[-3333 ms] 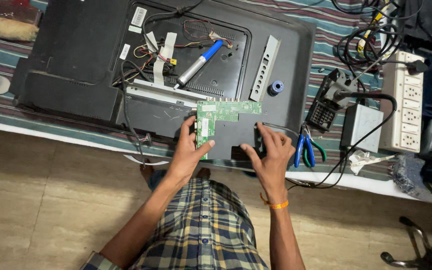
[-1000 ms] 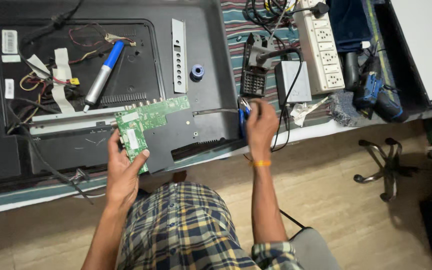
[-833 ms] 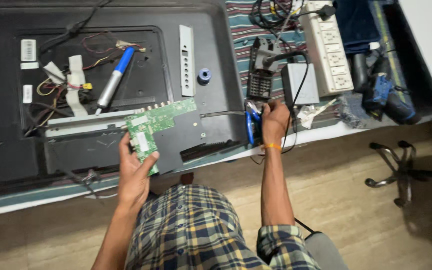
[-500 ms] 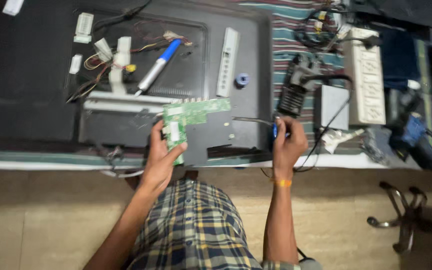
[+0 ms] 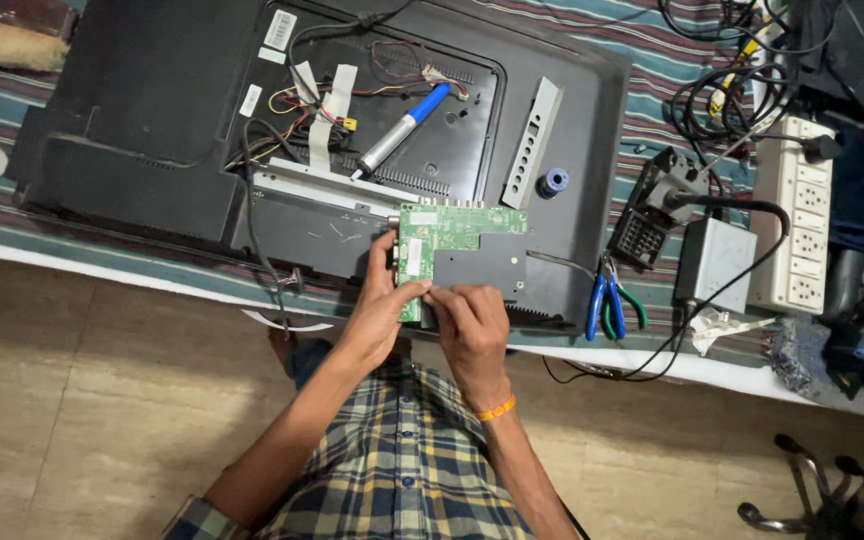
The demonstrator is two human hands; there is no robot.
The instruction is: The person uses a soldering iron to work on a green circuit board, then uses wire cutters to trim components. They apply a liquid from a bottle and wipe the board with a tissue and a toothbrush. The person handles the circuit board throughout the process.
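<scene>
A green L-shaped circuit board (image 5: 439,238) lies on the back of a black flat television (image 5: 192,120) that rests face down on the table. My left hand (image 5: 384,300) grips the board's lower left edge, thumb on top. My right hand (image 5: 470,318) sits just right of it, fingertips pressed to the board's bottom end; an orange band is on that wrist. Whether the right hand holds a small tool is hidden by the fingers. Blue-handled pliers (image 5: 607,305) lie on the table to the right of my right hand.
A blue-and-grey desoldering pump (image 5: 402,130), loose wires and a grey port panel strip (image 5: 533,140) lie on the television back, with a small blue ring (image 5: 553,182). At right are a black gadget (image 5: 652,205), a grey adapter box (image 5: 714,263), a white power strip (image 5: 800,225) and tangled cables.
My right hand left the pliers at the right and came back to the board's bottom end. The left hand kept its grip on the board. The camera swung back toward the left.
</scene>
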